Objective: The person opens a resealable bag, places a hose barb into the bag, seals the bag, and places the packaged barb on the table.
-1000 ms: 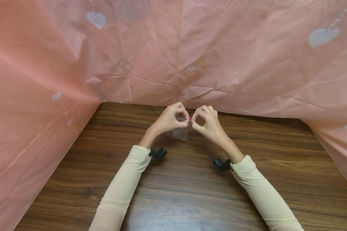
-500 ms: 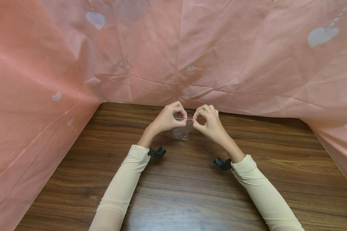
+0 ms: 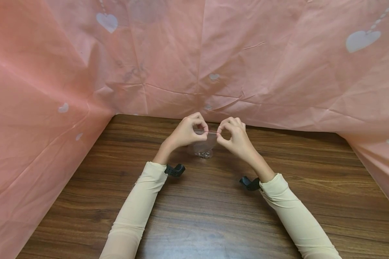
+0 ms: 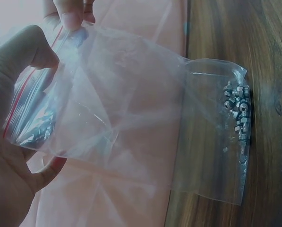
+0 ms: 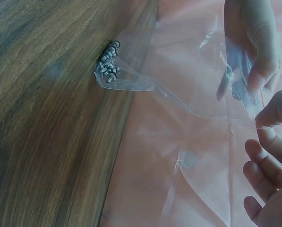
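A clear zip-lock bag (image 4: pixel 131 109) with a red line along its mouth hangs between the two hands. Small silvery metal fittings (image 4: pixel 240 111), which look like tiny bolts or connectors, lie bunched in its bottom end. My left hand (image 3: pixel 187 133) pinches the bag's zip strip between thumb and forefinger, partway along the mouth. At the right end of that strip, the thumb and forefinger of my right hand (image 3: pixel 235 138) pinch the corner. In the right wrist view its other fingers (image 5: pixel 260 182) are loosely bent beside the bag. The strip runs straight between both pinches.
Beneath the hands is a brown wood-grain table (image 3: pixel 194 208). A pink sheet with pale hearts (image 3: pixel 168 54) rises behind it and along both sides. Black straps with camera mounts (image 3: pixel 175 170) sit at the wrists, below cream sleeves (image 3: pixel 126 216).
The left hand has slid a little to the left along the zip strip, widening the gap between the hands. The right hand stays nearly still at its corner.
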Action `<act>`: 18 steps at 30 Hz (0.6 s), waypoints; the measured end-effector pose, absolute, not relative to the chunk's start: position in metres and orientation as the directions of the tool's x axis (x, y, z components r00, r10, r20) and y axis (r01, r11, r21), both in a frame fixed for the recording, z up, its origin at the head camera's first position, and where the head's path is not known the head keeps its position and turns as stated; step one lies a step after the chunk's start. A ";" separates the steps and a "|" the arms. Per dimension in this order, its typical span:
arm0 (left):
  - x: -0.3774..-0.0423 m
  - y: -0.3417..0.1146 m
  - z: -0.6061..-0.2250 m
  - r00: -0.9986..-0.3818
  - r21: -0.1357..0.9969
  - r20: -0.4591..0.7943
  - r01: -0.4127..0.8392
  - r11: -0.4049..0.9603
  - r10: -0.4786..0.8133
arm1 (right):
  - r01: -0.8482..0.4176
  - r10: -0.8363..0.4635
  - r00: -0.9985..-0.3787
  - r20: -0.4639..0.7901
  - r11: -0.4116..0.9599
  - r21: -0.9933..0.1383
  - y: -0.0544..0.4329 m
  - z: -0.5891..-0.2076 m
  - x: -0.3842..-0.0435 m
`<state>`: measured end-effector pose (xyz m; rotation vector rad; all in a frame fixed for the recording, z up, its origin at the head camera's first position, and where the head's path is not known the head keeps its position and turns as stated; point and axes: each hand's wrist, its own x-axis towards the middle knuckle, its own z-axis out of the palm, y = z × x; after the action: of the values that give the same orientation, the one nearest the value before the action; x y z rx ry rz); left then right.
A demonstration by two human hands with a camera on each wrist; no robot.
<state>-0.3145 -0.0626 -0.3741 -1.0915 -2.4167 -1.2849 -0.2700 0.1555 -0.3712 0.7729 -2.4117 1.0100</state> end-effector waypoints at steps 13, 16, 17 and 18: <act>-0.315 -0.066 -0.371 -0.719 0.638 0.480 0.680 0.362 0.503 | -0.623 -0.328 -0.767 0.552 0.588 -0.515 0.156 -0.370 -0.271; -0.315 -0.067 -0.371 -0.720 0.637 0.482 0.679 0.365 0.499 | -0.624 -0.326 -0.765 0.555 0.589 -0.513 0.156 -0.371 -0.271; -0.315 -0.067 -0.371 -0.721 0.637 0.481 0.678 0.366 0.499 | -0.623 -0.326 -0.765 0.555 0.590 -0.513 0.156 -0.371 -0.271; -0.315 -0.068 -0.371 -0.721 0.638 0.481 0.678 0.365 0.499 | -0.622 -0.325 -0.766 0.555 0.591 -0.513 0.157 -0.371 -0.271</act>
<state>-0.3154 -0.0677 -0.3708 -1.0595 -2.4189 -1.2813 -0.2713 0.1566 -0.3706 0.7602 -2.4173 1.0048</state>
